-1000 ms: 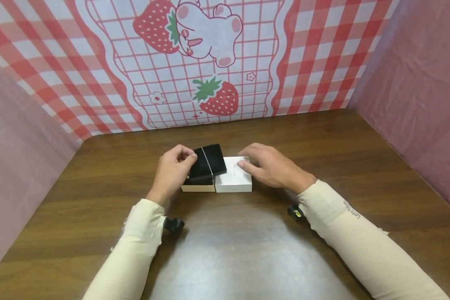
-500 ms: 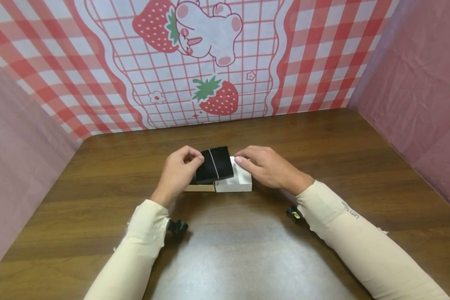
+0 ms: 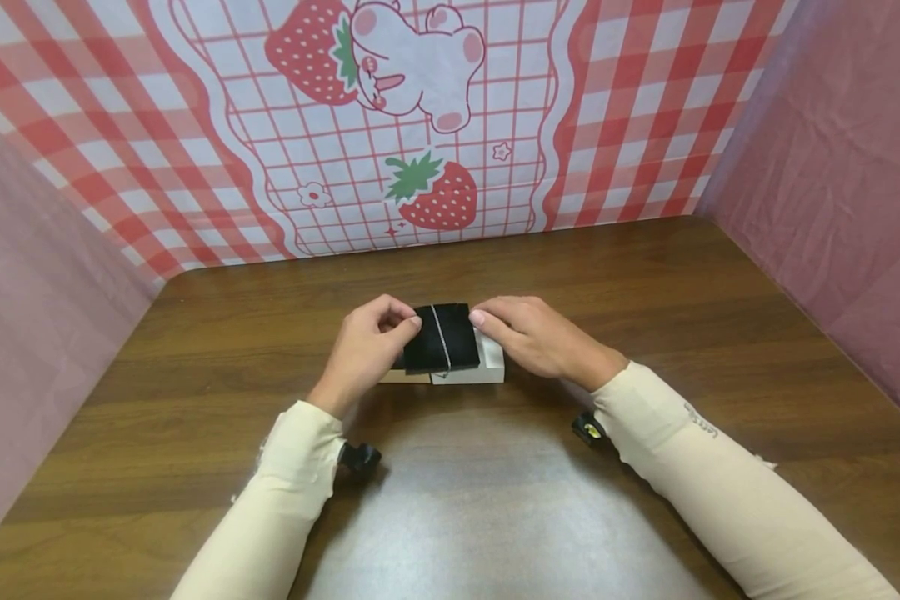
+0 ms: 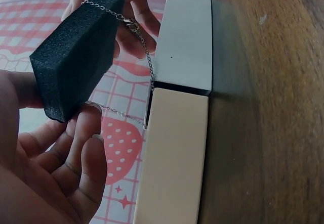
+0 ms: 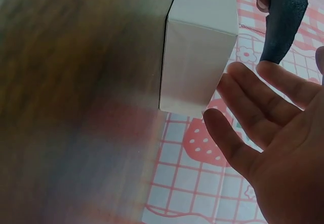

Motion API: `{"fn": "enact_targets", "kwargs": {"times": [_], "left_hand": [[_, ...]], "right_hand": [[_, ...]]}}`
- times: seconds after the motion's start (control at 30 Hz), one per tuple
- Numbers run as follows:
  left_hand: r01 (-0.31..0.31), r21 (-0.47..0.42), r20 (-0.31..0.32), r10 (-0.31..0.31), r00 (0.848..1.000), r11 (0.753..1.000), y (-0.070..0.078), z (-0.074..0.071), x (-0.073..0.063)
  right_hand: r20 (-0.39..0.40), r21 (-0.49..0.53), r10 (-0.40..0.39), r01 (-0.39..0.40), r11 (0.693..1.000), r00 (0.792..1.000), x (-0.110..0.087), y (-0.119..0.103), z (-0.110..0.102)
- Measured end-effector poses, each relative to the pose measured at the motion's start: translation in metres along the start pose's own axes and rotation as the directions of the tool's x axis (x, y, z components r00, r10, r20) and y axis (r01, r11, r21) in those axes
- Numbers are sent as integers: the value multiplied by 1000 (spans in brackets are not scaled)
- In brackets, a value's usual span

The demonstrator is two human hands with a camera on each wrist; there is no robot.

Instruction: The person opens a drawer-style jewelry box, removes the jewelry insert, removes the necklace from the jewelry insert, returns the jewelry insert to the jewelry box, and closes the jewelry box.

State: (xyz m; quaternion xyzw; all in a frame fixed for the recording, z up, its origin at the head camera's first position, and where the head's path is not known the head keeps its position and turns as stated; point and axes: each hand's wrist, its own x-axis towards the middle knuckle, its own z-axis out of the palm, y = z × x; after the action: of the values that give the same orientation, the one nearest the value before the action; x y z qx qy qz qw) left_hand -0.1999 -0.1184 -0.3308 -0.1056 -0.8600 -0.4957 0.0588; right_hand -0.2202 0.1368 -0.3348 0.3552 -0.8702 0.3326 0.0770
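Observation:
A black foam pad (image 3: 450,342), with a thin silver chain (image 4: 144,47) and its lobster clasp (image 4: 132,26) across it, is held raised and tilted above two low boxes. My left hand (image 3: 367,346) pinches the pad's left edge between thumb and fingers. At the pad's right edge is my right hand (image 3: 543,337), fingers spread and fairly straight; in the right wrist view its index fingertip meets the pad's lower corner. Below, the cream box (image 4: 174,153) stands end to end with the white box (image 4: 185,42). The pad hides most of both box tops.
The boxes stand on a brown wooden table (image 3: 450,467). Behind it rises a red-and-white strawberry-print cloth (image 3: 615,150), with pink cloth (image 3: 832,208) at the sides. Each wrist wears a small black camera mount (image 3: 360,457).
My left hand has carried the foam pad and chain rightward, across from the cream box toward the white one. The right hand has shifted slightly left, and the pad now meets its fingertips.

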Motion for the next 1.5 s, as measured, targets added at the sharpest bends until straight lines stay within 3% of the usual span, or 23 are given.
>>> {"fn": "enact_targets", "kwargs": {"times": [0.67, 1.13, 1.5], "left_hand": [[-35, -15, 12, 35, 999, 999, 3, 7, -2], [-27, -64, 46, 30, 998, 998, 6, 11, -4], [-31, -53, 61, 34, 998, 998, 6, 12, -4]], "right_hand": [[-40, -11, 64, -65, 998, 997, 0, -1, 0], [-8, 60, 188, -187, 981, 982, 0, -4, 0], [-32, 109, 125, -121, 987, 992, 0, -5, 2]]}}
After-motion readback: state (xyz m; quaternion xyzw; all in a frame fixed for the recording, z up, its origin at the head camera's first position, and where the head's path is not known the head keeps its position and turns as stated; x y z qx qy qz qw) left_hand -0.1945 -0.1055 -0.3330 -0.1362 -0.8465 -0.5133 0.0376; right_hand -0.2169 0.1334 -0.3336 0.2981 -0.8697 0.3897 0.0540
